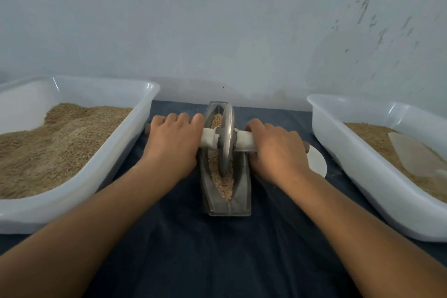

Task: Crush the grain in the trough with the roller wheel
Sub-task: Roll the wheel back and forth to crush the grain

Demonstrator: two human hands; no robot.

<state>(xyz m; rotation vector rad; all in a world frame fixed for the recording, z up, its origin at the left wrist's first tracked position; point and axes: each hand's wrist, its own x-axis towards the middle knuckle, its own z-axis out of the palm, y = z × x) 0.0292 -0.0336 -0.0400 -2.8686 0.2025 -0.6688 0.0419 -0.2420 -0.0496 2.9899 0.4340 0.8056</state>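
Grain lies along the bottom of the narrow metal trough that sits lengthwise in front of me on the desk, which is covered in dark blue cloth. Paler, broken-looking grain fills the near end of the trough, and a little browner grain shows at the far end, beyond the wheel.

From the head view, the roller wheel stands upright on its edge inside the trough, its rim down in the grain about midway along. A handle bar wrapped in white runs through the wheel's centre and sticks out to both sides, with brown wooden tips showing past my knuckles.

My left hand is curled over the left half of the bar, fingers wrapped round it and close against the wheel. My right hand grips the right half the same way, knuckles up. Both forearms reach straight in from the bottom of the view.

A white tub heaped with brown grain sits to the left of the trough. A second white tub on the right holds a shallower layer of grain with a pale scoop lying on it. A small white disc lies on the cloth just beyond my right hand, partly hidden by it.
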